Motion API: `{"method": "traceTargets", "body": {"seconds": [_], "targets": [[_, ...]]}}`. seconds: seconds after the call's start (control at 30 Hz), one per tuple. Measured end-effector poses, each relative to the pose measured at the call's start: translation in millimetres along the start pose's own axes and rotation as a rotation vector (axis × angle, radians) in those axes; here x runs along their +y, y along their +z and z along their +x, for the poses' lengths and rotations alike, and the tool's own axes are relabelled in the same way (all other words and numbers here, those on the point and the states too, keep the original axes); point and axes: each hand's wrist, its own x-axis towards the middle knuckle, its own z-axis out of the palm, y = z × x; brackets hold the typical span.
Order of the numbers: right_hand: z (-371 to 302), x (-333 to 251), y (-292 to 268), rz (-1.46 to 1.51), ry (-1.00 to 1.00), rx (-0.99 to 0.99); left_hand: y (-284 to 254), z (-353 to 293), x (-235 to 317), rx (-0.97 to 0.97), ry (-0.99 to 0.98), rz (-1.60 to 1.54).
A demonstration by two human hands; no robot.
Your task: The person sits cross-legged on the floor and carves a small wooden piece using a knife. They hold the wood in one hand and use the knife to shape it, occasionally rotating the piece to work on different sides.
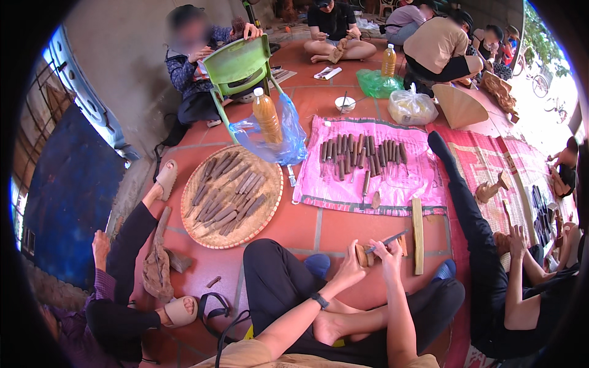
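Both hands meet in front of my crossed legs. My left hand [351, 268] is closed around a small brown piece of wood [363, 255]. Between the fingers of my right hand [390, 256] is a thin, flat grey tool [392, 237], its length lying across the wood; whether it is a blade or a file I cannot make out. Just beyond my hands lies a pink sheet [399, 195] with rows of dark-handled carving tools [362, 150]. To its left, a round woven tray [270, 211] carries many more brown-handled tools [224, 199].
A pale wooden strip [418, 236] lies right of my hands. Beyond the tray stands a green chair [238, 64], near a bottle of amber liquid [267, 119] in a blue bag. A gnarled wood piece [158, 270] rests at left. Other people sit around on the tiles and mats.
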Motion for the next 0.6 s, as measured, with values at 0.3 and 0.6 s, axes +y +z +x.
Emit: {"method": "traceTargets", "body": {"seconds": [0.3, 0.6], "targets": [[4.8, 0.8, -0.9, -0.126, -0.033, -0.036, -1.3, -1.3, 0.2, -0.008, 0.001, -0.012], [9.4, 6.7, -14.4, -0.158, -0.032, -0.114, -4.4, -2.1, 13.4, -0.031, -0.033, -0.019]]}}
